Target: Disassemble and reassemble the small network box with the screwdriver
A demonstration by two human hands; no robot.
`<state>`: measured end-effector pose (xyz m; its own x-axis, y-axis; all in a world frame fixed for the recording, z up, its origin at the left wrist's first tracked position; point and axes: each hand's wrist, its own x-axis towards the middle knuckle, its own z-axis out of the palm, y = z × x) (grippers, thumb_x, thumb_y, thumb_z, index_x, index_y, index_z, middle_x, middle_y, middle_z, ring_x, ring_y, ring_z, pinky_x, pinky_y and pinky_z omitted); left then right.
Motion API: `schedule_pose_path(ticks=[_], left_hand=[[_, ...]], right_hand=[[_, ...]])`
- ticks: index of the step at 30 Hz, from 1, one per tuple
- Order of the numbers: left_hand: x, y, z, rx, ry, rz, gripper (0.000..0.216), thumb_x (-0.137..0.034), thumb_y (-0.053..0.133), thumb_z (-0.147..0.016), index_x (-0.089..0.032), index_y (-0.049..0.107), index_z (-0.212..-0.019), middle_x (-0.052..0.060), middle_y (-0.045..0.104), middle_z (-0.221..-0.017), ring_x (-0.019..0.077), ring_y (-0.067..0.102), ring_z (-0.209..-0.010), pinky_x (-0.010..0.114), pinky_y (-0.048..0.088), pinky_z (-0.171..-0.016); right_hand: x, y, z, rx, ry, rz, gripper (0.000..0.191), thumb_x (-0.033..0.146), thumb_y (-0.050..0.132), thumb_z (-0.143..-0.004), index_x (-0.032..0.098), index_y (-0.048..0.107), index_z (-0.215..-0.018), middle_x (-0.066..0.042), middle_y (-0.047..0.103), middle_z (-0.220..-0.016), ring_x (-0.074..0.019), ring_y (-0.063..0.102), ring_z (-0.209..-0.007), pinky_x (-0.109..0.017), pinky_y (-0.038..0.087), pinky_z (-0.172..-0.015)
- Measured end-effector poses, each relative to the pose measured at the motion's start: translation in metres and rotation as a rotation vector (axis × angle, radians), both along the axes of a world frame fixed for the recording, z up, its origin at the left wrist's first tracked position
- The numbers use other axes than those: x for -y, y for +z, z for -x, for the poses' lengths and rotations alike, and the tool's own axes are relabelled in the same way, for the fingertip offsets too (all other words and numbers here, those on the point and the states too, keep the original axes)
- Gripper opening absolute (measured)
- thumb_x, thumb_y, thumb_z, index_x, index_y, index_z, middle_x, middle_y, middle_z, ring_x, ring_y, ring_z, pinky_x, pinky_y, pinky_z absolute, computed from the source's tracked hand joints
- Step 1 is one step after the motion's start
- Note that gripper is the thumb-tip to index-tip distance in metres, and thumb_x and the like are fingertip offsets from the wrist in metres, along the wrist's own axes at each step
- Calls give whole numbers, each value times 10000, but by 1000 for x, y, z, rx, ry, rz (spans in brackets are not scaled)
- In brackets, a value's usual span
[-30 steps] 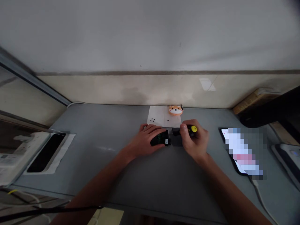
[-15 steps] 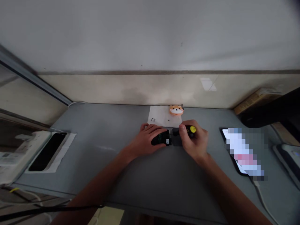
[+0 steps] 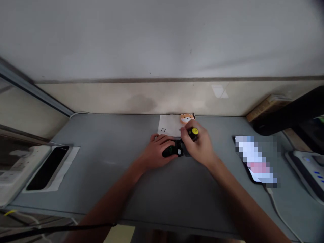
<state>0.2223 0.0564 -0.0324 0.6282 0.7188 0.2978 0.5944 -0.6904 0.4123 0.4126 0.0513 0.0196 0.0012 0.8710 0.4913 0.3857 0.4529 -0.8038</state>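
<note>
My left hand [image 3: 157,151] lies over a small black device [image 3: 172,150] on the grey table [image 3: 106,162], its fingers curled around it. My right hand [image 3: 199,145] is closed on a screwdriver with a black handle and a yellow cap [image 3: 194,131], tilted up so that the cap faces me. The tool's tip points down toward the device's right end and is hidden by the fingers. Just behind the hands lies a white paper sheet [image 3: 169,124] with a few tiny black screws [image 3: 163,129] on it.
An orange animal-shaped toy [image 3: 186,118] sits at the paper's far edge by the wall. A phone [image 3: 254,158] on a cable lies to the right, with a white device [image 3: 307,170] beyond it. A black phone on white paper [image 3: 47,167] lies at the left.
My right hand has swung left and up, raising the screwdriver from lying level to standing over the device. The left hand has stayed on the device.
</note>
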Motion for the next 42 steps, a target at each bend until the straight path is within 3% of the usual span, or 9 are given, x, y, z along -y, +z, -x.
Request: schedule_pose_path(ticks=[6,10,13,17,20,24,28,35,42], left_hand=[[1,-2,3,8,-6,-48,209,-421,679,-962,-247,704,-1075,56,705,-1297,250,629,-1216,474,354,-1119],[4,-1,7,-3,-23,-44,223,-396,645,-997,-241,685,-1152,72,675,-1365,248,630,-1235,486,354,-1125],[5,-1,9,-22,-20,-24,236,-401,621,-1013,-250,674,-1187,76,663,-1387,254,617,-1266,492,365,-1130],[4,-2,10,-3,-32,-29,231,-392,610,-1019,-249,669,-1191,82,660,-1396,258,608,-1285,497,374,-1131],[3,-2,10,-1,-41,-16,236,-386,593,-1030,-247,656,-1209,78,651,-1410,265,599,-1299,509,370,-1129],[2,-3,11,2,-47,-4,238,-394,581,-1035,-260,666,-1212,67,654,-1405,266,601,-1291,499,377,-1132],[2,-7,11,7,-33,-20,233,-399,591,-1029,-259,681,-1191,73,658,-1398,280,605,-1282,511,390,-1127],[2,-11,11,6,-37,-28,244,-397,580,-1032,-263,680,-1210,84,650,-1404,286,604,-1277,538,369,-1154],[2,-13,11,1,-30,-64,229,-386,597,-1020,-265,686,-1193,71,668,-1379,297,619,-1258,542,408,-1124]], right_hand=[[-20,1,12,-354,374,168,280,503,643,-925,244,538,-904,31,583,-749,-121,562,-641,-285,482,-620],[-21,-7,11,-520,335,235,452,698,564,-896,257,488,-834,86,392,-599,-101,378,-479,-266,351,-481],[-18,-6,9,-608,331,325,497,739,372,-943,268,531,-937,57,417,-631,-140,439,-536,-310,425,-546],[-11,-2,6,-630,342,319,402,627,676,-840,256,523,-871,3,584,-838,-156,601,-727,-331,501,-675],[-9,-4,6,-630,373,336,430,520,769,-823,264,424,-832,62,552,-738,-114,562,-611,-285,476,-608],[-12,-9,8,-562,290,290,455,622,662,-880,282,364,-832,118,320,-572,-92,323,-442,-253,338,-460],[-15,-4,7,-546,220,308,487,755,376,-934,284,496,-961,57,374,-617,-147,406,-513,-315,419,-513],[-12,-5,0,-567,204,294,585,693,756,-737,256,365,-748,21,587,-768,-134,582,-583,-307,495,-574],[-14,-8,4,-535,214,257,570,839,445,-854,268,460,-849,85,356,-550,-122,412,-454,-286,409,-468]])
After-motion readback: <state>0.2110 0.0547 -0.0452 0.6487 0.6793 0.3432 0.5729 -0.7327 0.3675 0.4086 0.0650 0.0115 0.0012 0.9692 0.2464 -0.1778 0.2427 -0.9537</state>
